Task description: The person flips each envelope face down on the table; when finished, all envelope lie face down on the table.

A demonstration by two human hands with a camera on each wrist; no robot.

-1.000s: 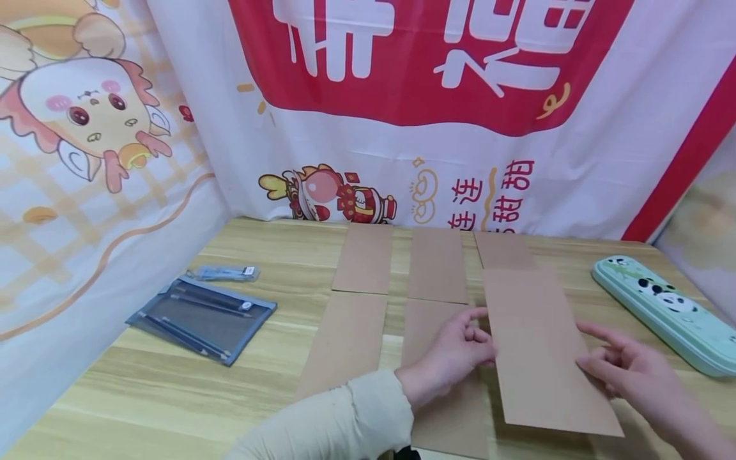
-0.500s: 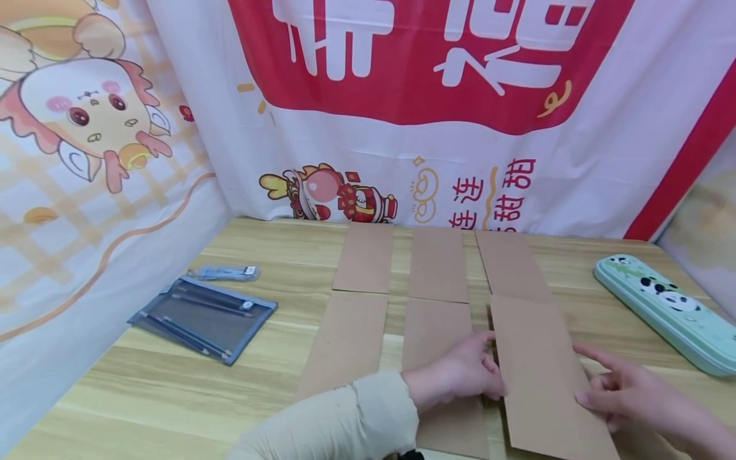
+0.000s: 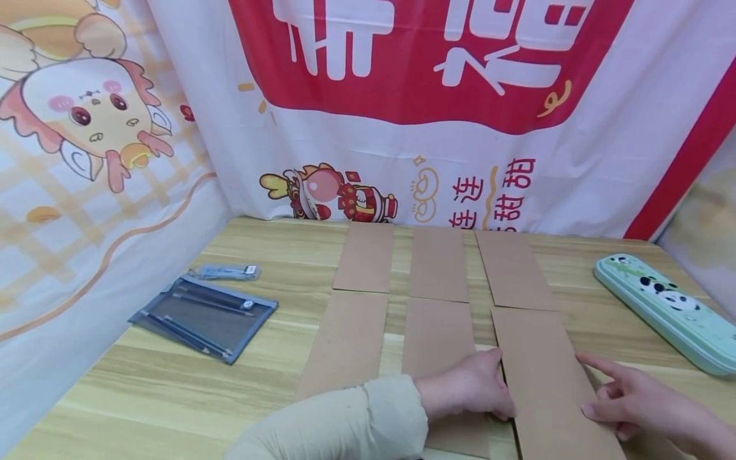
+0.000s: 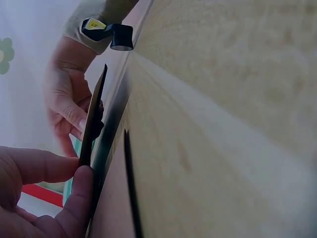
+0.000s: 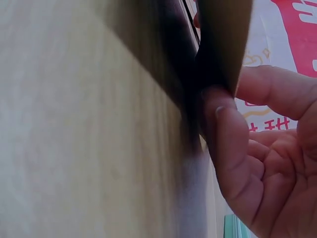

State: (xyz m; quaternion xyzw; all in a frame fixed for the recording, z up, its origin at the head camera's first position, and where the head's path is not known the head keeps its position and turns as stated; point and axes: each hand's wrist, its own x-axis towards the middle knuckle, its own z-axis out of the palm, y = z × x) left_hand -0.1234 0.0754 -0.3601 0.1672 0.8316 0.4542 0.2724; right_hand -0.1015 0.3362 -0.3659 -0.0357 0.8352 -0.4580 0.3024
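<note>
A brown cardboard rectangle [image 3: 552, 377] lies between my two hands at the near right, low over the table. My left hand [image 3: 474, 386] pinches its left edge; the left wrist view shows thumb and finger [image 4: 47, 166] on either side of the thin sheet. At the opposite edge my right hand [image 3: 638, 399] holds it between thumb and fingers. In the right wrist view the sheet [image 5: 225, 39] tilts above the wooden table. Just beyond its far edge lies another cardboard piece [image 3: 514, 271], in line with it.
Two columns of cardboard pieces, among them one card [image 3: 437, 332] partly under my left forearm, lie left of the hands. A blue mesh pouch [image 3: 213, 313] with pencils and a small blue packet [image 3: 227, 273] sit at left. A green panda case [image 3: 667, 306] stands right.
Both hands have lowered the cardboard rectangle toward the table and drawn it nearer to me. The far cardboard piece it overlapped now shows whole.
</note>
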